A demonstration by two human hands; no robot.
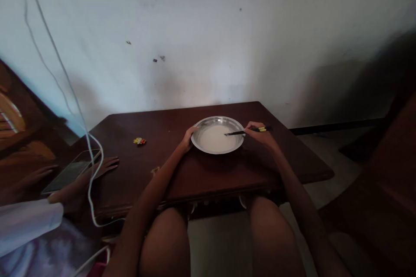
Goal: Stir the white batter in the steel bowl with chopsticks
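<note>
A round, shiny metal plate [217, 153] with a raised rim sits on the dark brown table. Something pale and smooth [212, 138] covers its bottom; whether it is liquid or powder I cannot tell. My left hand [187, 139] grips the plate's left rim, thumb on top. At the right rim, my right hand [260, 133] is closed round a thin black stick with yellow markings [235, 133]. The stick's tip points left over the pale stuff and seems to touch it. Its exact kind is too small to make out.
A small yellow, white and red object [139, 141] lies on the table [169, 130] to the left. Another person's hand [108, 165] rests near a tablet-like device [69, 173]. A white cable [74, 93] hangs across the left side. A wall stands behind.
</note>
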